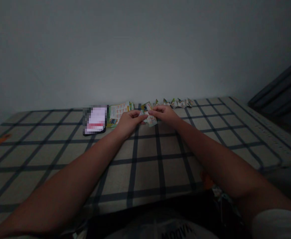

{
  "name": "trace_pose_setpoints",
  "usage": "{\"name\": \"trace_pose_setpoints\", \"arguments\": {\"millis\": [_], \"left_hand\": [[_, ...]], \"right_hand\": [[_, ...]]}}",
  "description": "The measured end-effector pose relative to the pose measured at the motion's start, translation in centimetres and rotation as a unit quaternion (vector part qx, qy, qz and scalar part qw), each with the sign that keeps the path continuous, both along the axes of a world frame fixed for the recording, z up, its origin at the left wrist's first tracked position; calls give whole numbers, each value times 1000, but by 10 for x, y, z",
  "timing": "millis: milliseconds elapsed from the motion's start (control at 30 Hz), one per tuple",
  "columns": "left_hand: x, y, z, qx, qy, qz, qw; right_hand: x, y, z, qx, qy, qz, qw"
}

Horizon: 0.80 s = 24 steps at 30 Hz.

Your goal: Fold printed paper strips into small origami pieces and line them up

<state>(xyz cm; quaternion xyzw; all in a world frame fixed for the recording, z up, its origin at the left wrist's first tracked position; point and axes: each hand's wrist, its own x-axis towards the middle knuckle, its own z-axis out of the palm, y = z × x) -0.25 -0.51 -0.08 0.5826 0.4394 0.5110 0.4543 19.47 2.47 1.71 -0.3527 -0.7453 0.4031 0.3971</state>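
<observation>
At the far side of the cloth (146, 147), left hand (129, 123) and right hand (165, 114) pinch one paper (152, 120), between the stack (118, 111) and the folded pieces (182, 103); uneven pulling, I think, could tear it.

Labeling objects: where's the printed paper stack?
Head view, left of centre: the paper stack lies on the checked cloth, right of the phone-like device, partly behind the left hand.

The folded paper (151, 121) is partly covered — the phone screen (97, 117), pixelated.
</observation>
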Motion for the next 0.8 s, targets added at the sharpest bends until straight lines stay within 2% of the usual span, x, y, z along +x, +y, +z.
{"name": "trace_pose_setpoints", "arguments": {"millis": [100, 333, 500, 800], "left_hand": [[-1, 4, -3, -16, -42, -3, 999], [-1, 1, -4, -19, 0, 2, 1000], [-1, 0, -1, 6, -14, 17, 1000], [0, -1, 1, -6, -9, 7, 1000]], "right_hand": [[0, 2, -1, -3, -14, 17, 1000], [-3, 1, -4, -19, -28, 10, 999], [-3, 0, -2, -29, 1, 20, 999], [-2, 2, -2, -72, -6, 7, 997]]}}
